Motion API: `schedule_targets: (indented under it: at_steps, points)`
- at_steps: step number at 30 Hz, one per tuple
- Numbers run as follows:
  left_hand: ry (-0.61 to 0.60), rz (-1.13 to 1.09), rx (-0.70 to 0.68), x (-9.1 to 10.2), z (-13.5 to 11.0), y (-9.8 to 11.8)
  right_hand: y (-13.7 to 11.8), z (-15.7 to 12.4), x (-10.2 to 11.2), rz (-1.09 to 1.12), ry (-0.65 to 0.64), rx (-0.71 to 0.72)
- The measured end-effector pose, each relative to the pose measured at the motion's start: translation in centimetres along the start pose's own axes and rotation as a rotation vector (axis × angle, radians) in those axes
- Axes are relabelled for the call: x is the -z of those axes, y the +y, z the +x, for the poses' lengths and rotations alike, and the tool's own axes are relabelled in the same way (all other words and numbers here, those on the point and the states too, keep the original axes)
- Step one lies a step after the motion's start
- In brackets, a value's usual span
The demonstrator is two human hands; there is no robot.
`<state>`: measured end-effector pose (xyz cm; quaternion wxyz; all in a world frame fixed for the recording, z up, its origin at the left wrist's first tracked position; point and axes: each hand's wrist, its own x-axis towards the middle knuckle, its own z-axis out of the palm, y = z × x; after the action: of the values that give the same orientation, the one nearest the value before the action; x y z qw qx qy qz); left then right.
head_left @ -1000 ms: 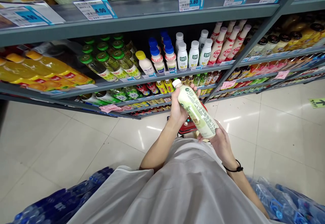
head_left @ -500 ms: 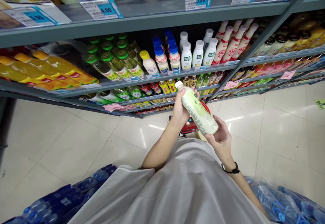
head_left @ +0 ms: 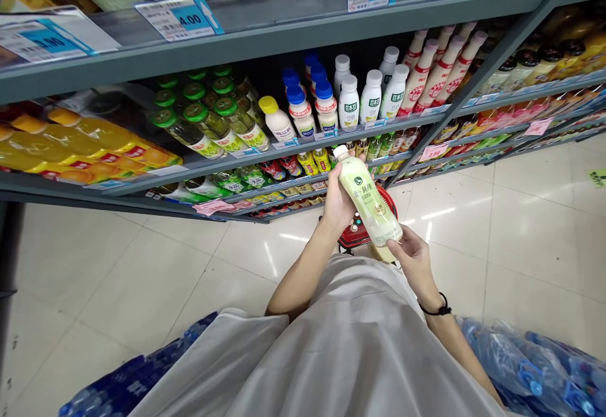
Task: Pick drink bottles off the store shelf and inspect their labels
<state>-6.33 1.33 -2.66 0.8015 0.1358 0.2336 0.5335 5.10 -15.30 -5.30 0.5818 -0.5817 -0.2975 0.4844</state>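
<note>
A pale green drink bottle (head_left: pixel 368 197) with a white cap is held tilted in front of me, its front label facing up. My left hand (head_left: pixel 339 200) wraps round the upper part near the cap. At the base, my right hand (head_left: pixel 411 254) grips it with the thumb on the near side; some fingers are hidden behind the bottle. Below the bottle, partly covered by it, is a red shopping basket (head_left: pixel 389 202) with things inside that I cannot make out.
Drink shelves (head_left: pixel 284 41) with price tags stretch across the front. White bottles (head_left: pixel 349 103), green-capped bottles (head_left: pixel 227 109) and orange juice bottles (head_left: pixel 95 139) stand on them. Packs of blue-wrapped water bottles (head_left: pixel 137 373) lie behind at left, and large clear bottles (head_left: pixel 516 360) at right.
The bottle has been turned about its length, so its front label now shows instead of the side with small print. My right hand's fingers have shifted at the base.
</note>
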Motion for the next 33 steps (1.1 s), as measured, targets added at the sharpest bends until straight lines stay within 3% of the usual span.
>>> schedule_targets:
  at_steps: [5, 8, 11, 15, 22, 29, 33]
  points:
    - [0.049, 0.036, 0.058, 0.4, 0.3, -0.8, 0.7, -0.5, 0.8, -0.296, 0.163, 0.211]
    - [0.069, -0.037, 0.093, 0.2, 0.4, -1.6, 0.8, -0.9, 1.1, -0.447, 0.188, 0.353]
    - [0.057, -0.093, 0.084, -0.2, 0.4, -2.4, 0.6, -1.2, 1.2, -0.466, 0.186, 0.406]
    - [-0.007, -0.076, 0.07, -1.0, 0.1, -3.4, 0.0, -1.0, 2.3, -0.495, 0.162, 0.364]
    - [-0.045, -0.065, 0.002, -2.6, -1.0, -6.2, -0.7, -0.9, 6.3, -0.474, 0.019, 0.276]
    - [-0.053, -0.052, 0.109, -4.5, -1.8, -8.5, -1.8, -1.3, 10.7, -0.333, -0.011, 0.163]
    - [-0.08, -0.009, 0.151, -5.7, -2.1, -11.0, -3.1, -1.6, 12.7, -0.265, -0.03, 0.125]
